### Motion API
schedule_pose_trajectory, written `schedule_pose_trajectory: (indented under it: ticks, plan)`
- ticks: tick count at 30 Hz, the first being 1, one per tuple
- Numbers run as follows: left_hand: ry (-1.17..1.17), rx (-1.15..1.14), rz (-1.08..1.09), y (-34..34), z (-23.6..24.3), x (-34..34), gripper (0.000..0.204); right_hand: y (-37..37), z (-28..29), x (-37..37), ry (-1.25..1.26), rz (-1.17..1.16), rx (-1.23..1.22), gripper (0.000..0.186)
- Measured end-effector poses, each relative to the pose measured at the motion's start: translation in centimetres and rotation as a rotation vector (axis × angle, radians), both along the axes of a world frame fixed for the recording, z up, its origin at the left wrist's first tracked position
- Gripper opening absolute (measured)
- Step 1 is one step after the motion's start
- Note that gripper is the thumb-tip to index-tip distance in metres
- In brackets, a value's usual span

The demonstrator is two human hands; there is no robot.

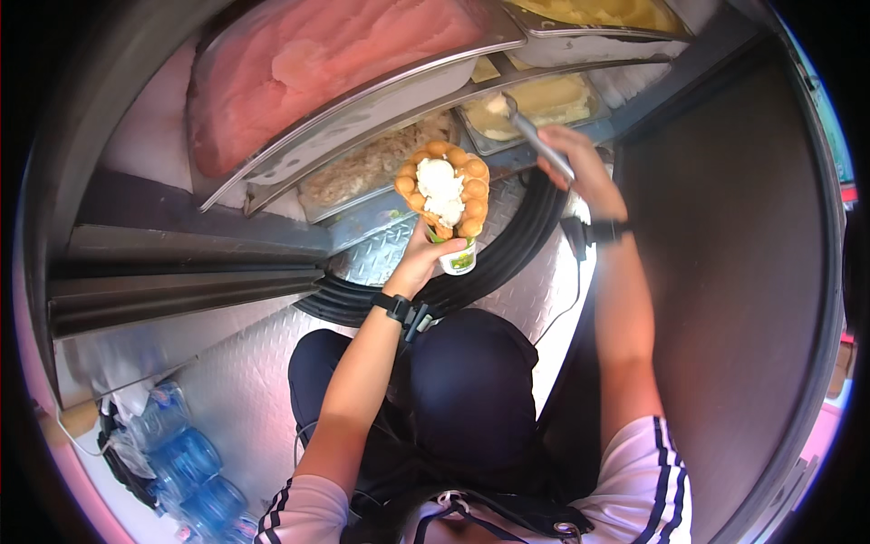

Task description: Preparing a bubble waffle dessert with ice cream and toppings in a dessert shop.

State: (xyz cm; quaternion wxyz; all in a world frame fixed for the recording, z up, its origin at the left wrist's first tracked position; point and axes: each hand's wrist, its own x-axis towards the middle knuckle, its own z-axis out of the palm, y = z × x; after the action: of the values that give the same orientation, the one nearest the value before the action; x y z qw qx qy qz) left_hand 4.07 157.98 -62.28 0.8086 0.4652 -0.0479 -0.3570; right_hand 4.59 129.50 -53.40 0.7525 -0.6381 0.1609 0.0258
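A paper cup [459, 260] is wrapped in the fingers of my left hand [422, 258], near the middle of the view. Out of it rises a folded bubble waffle [475, 189] with white ice cream [439, 184] inside. My right hand [584, 166] grips the handle of a metal ice cream scoop [536, 136], up and to the right of the waffle. The scoop's head, with some pale ice cream on it, is over a metal tub of pale yellow ice cream [553, 102].
A large tub of pink ice cream [335, 68] lies at the upper left, with a brownish tub [381, 163] below it. Yellow ice cream [607, 11] is at the top right. A coiled black hose [507, 258] rests on the metal floor. Blue water bottles [186, 458] stand lower left.
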Motion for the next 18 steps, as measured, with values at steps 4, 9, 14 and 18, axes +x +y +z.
schedule_pose_trajectory:
  ticks: [4, 9, 14, 18]
  plan:
    - [-0.009, -0.036, 0.035, -0.4, 0.0, 0.1, 0.079, 6.3, 2.5, -6.0, 0.018, 0.024, -0.083, 0.022]
    - [0.001, -0.118, 0.091, -0.8, 0.2, -0.3, 0.071, 11.1, 1.1, -8.4, -0.408, -0.19, -0.912, 0.024]
    - [0.052, -0.142, 0.109, -1.1, 1.3, -0.4, 0.076, 11.7, 1.3, -8.6, -0.515, -0.186, -1.416, 0.032]
    - [0.013, -0.139, 0.129, -1.2, 1.8, -0.3, 0.071, 11.7, 1.3, -8.3, -0.57, -0.308, -1.517, 0.027]
